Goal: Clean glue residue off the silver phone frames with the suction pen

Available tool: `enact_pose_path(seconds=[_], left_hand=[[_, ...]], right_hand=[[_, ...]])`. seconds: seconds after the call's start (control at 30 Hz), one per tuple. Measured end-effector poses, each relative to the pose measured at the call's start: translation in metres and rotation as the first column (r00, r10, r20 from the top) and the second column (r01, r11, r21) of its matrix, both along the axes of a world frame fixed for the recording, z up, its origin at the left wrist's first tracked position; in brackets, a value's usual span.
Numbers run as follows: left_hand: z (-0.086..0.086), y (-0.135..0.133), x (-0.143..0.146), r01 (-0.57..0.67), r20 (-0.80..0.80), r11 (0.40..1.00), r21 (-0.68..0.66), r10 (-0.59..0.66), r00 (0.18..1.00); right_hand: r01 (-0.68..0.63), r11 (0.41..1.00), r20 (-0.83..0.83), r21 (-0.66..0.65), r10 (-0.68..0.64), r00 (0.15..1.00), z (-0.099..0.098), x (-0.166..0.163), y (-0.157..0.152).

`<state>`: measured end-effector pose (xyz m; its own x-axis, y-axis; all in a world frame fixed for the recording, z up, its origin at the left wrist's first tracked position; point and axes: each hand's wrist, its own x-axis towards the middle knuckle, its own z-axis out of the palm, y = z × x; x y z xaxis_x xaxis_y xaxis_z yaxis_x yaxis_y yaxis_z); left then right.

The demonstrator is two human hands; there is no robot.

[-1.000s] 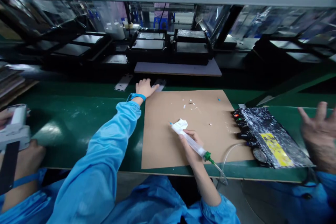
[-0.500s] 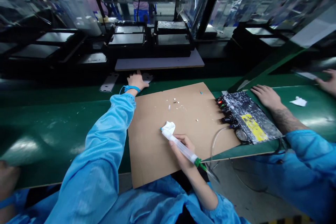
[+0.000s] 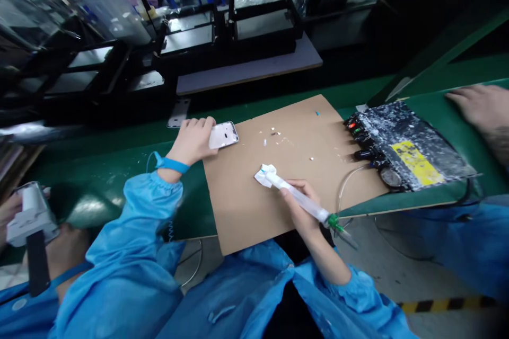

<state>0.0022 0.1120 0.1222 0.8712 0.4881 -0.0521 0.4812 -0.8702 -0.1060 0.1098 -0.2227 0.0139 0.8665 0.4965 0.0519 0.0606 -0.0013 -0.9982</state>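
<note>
My left hand (image 3: 193,140) is closed on a flat silver metal plate (image 3: 224,134) and holds it at the left edge of a brown cardboard sheet (image 3: 254,206). A blue strap circles that wrist. My right hand (image 3: 298,206) grips a clear syringe dispenser (image 3: 302,200) with a green fitting and a thin hose at its rear. The syringe's tip rests in a crumpled white tissue (image 3: 265,176) lying on the cardboard.
A paint-spattered control box (image 3: 405,145) with lights and knobs sits right of the cardboard on the green belt (image 3: 103,169). Another silver plate (image 3: 178,114) lies at the belt's far edge. Black fixtures stand behind. A co-worker's hand (image 3: 475,103) is at right, another person's tool (image 3: 27,217) at left.
My left hand has drawn the silver plate from the belt's far edge toward me, onto the cardboard's edge. The view has tipped down and the co-worker's hand has shifted right.
</note>
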Motion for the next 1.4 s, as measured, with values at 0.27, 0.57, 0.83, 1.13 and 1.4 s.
enact_pose_path(seconds=[0.27,0.57,0.83,1.13,1.4], left_hand=[[-0.024,-0.089,-0.069,0.292,0.111,0.895,-0.338,-0.271,0.956],[-0.042,-0.127,-0.087,0.172,0.161,0.921,-0.349,-0.122,0.979],[-0.066,-0.156,-0.088,-0.093,0.155,0.958,-0.271,0.139,0.978],[-0.090,-0.129,-0.036,0.278,0.346,0.773,-0.571,-0.081,0.935],[-0.105,-0.097,-0.014,0.336,0.406,0.809,-0.483,-0.133,0.904]], right_hand=[[-0.060,0.985,0.177,-0.159,0.088,0.980,-0.001,0.028,-0.017],[-0.050,0.971,0.234,-0.236,0.107,0.966,-0.014,0.033,-0.017],[0.056,0.967,0.277,-0.248,0.016,0.961,-0.011,0.051,-0.021],[0.167,0.966,0.450,-0.200,-0.061,0.891,-0.008,0.059,-0.022],[0.089,0.987,0.468,-0.132,-0.017,0.884,0.000,0.048,-0.026]])
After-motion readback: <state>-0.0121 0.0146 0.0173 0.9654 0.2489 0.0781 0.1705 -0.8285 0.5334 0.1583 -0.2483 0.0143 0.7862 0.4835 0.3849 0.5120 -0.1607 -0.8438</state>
